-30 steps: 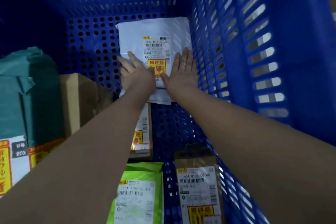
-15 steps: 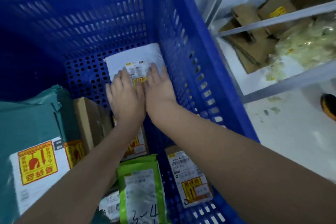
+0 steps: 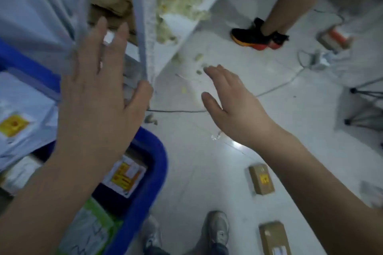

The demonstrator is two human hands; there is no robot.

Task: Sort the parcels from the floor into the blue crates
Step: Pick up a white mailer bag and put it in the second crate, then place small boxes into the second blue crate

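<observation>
Both hands are seen raised and empty above the scene, the frame being blurred by motion. The left hand (image 3: 97,97) is held with its fingers spread and nearly straight, the thumb out to the side; nothing is gripped by it. It is seen over the near corner of the blue crate (image 3: 153,174), with the fingertips in front of a pale shelf post (image 3: 148,27); whether the post is touched cannot be told. The right hand (image 3: 234,103) is likewise open, its fingers together and loosely extended, palm down over the white floor (image 3: 207,172), and nothing is held by it.

Parcels are seen in two places. Inside the crate, below and behind the left forearm, a white parcel (image 3: 125,176) with a yellow label and a green parcel (image 3: 91,232) with black writing are lying. Further white parcels (image 3: 18,114) with a yellow sticker are seen at the left edge, beyond the crate's far rim. On the floor, well apart from the fingers of either hand, a small brown box (image 3: 261,179) with a yellow label is lying below the right forearm, and a second brown box (image 3: 274,238) is lying nearer the bottom edge.

The wearer's grey shoes (image 3: 215,227) are seen at the bottom. Another person's leg and black-and-orange shoe (image 3: 257,37) are seen at the top right, with grey cables (image 3: 277,87) trailing over the floor.
</observation>
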